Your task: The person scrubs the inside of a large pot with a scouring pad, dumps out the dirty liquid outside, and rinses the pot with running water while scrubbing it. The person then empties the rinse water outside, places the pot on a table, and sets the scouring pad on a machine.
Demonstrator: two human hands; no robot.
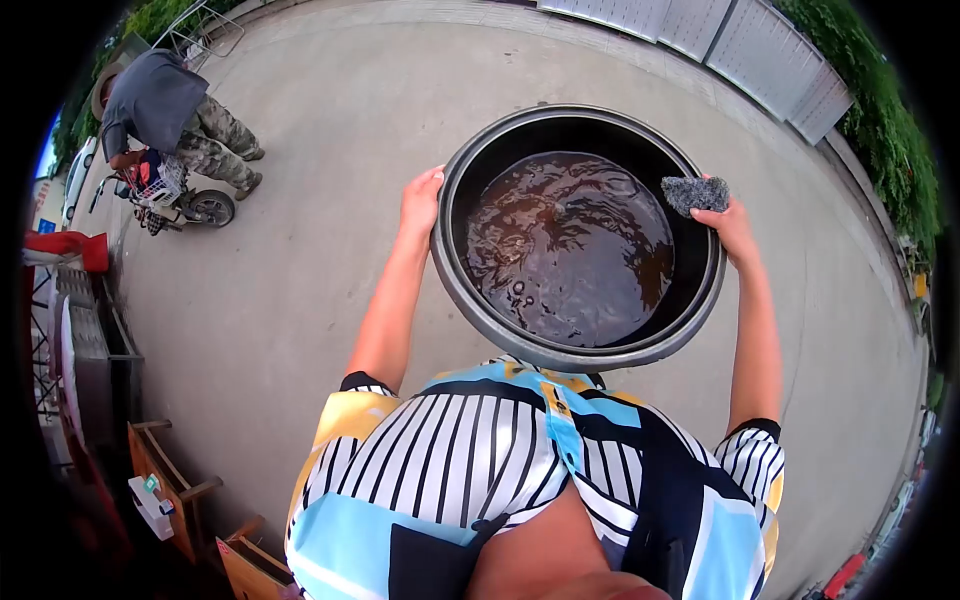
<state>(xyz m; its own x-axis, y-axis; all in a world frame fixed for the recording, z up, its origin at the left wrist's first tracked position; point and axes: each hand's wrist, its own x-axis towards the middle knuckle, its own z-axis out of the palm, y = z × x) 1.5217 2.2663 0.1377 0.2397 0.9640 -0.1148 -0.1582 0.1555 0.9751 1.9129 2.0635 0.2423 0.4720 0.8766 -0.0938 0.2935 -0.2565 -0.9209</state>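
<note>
A large black basin [466, 318] is held up in front of my body, with rippling brown water [570, 250] inside it. My left hand [422, 205] grips the basin's left rim, its fingers partly hidden behind the wall. At the opposite side, my right hand [735, 225] holds a dark grey, fuzzy scrubbing pad [694, 193] against the rim. The thumb of that hand lies over the pad's lower edge, and its other fingers are mostly hidden behind the pad and basin.
A person [165, 110] bends over a small motorbike [190, 205] at the upper left. Wooden furniture [165, 480] stands at the lower left. Grey metal panels [745, 55] and green bushes [880, 130] border the concrete ground [300, 290].
</note>
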